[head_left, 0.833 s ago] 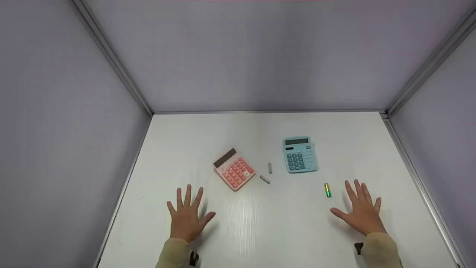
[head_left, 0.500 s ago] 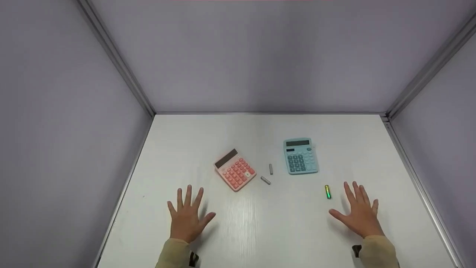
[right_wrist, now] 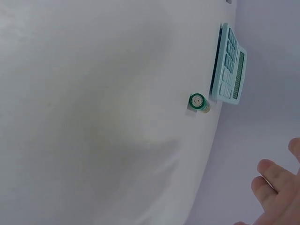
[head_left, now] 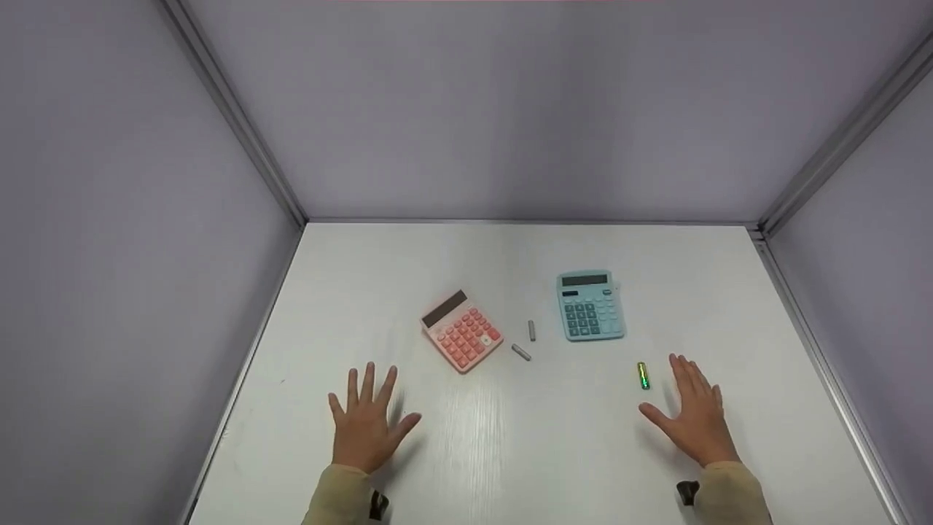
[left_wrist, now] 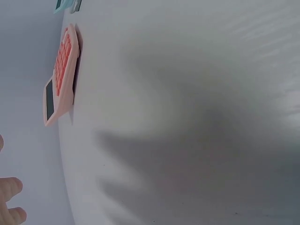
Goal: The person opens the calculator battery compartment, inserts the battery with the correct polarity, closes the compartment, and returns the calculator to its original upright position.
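Note:
My left hand (head_left: 364, 430) hovers over the near left of the white table, fingers spread and straight, holding nothing. Ahead of it lies a pink calculator (head_left: 462, 332), turned at an angle. On the right, my right hand (head_left: 692, 423) is also empty, its fingers straight and closer together, thumb apart. Just left of its fingertips lies a green and gold battery (head_left: 643, 375); hand and battery do not touch. A light blue calculator (head_left: 591, 306) lies farther back. Between the calculators are two small grey cylinders (head_left: 532, 330), probably batteries. The right wrist view shows the battery's end (right_wrist: 198, 101).
The white table (head_left: 466, 452) is bounded by a grey back panel (head_left: 466, 109) and side panels on the left (head_left: 146, 292) and right (head_left: 860, 255). Metal strips run along the panel corners.
My right hand has shifted slightly left toward the battery, and its fingers have drawn closer together. The left hand has stayed almost still. The calculators and batteries lie as before.

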Tool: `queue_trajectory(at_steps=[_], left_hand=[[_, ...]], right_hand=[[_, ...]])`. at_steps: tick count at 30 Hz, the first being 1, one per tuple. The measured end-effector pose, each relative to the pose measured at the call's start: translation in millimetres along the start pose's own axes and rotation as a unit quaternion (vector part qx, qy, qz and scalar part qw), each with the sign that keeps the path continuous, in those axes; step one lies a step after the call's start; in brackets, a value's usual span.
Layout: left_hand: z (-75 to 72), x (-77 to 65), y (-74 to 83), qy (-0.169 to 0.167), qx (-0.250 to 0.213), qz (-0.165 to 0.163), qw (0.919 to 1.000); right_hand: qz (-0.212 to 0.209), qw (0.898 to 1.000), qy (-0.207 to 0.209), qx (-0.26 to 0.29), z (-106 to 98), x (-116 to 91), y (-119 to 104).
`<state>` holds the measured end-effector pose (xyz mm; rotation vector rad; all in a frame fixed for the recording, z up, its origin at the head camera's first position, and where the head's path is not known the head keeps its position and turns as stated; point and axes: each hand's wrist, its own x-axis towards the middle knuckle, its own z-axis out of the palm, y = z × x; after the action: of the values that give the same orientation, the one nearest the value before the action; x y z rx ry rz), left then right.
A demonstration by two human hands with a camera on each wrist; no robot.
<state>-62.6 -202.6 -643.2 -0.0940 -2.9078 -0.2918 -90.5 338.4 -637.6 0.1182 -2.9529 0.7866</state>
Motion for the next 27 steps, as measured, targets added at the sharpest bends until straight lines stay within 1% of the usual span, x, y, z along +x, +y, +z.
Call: queue_trajectory(at_steps=[6,12,17,21,27], left_hand=[[0.9,5.4,0.0,0.001,-0.01,0.004,0.9999],[1.0,11.3,2.0,0.009,-0.016,0.01,0.9998],[0.9,17.0,5.7,0.021,-0.021,0.007,0.9995],[1.8,23.4,10.3,0.031,-0.039,0.007,0.9987],[2.8,30.4,15.0,0.027,-0.038,0.006,0.9989]], right_hand=[[-0.008,1.0,0.014,0.019,1,2,-5],[-0.005,1.0,0.009,0.029,1,3,-11],[-0.008,0.999,0.009,0.041,1,7,-19],[-0.002,0.999,0.001,0.05,2,11,-28],[-0.012,0.998,-0.015,0.058,9,16,-45]])
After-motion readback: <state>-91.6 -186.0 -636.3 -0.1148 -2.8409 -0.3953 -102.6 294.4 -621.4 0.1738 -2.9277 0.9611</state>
